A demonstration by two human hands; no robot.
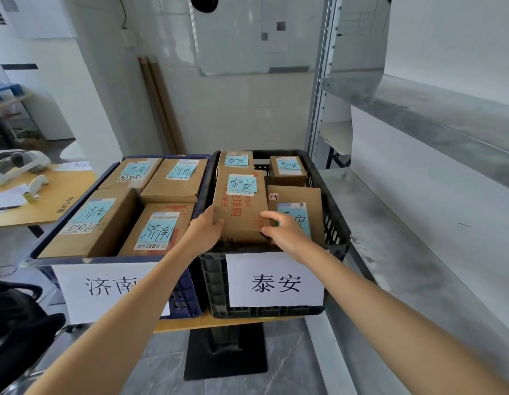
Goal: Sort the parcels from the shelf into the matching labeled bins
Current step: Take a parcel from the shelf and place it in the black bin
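Observation:
A cardboard parcel (pixel 241 208) with a blue 泰安 note and red print lies in the black bin (pixel 334 223) labeled 泰安. My left hand (pixel 204 230) grips its near left corner. My right hand (pixel 284 230) grips its near right corner, thumb on top. Three other 泰安 parcels lie in the same bin: one at the back left (pixel 236 159), one at the back right (pixel 288 166) and one on the right (pixel 300 209). The blue bin (pixel 187 292) labeled 济南 on the left holds several 济南 parcels (pixel 159 229).
Both bins stand on a wooden pedestal table (pixel 190 325). A grey metal shelf (pixel 418 223) runs along the right, its boards bare. A desk (pixel 48 206) with a headset and papers is at the left. A black chair (pixel 16 317) is at the lower left.

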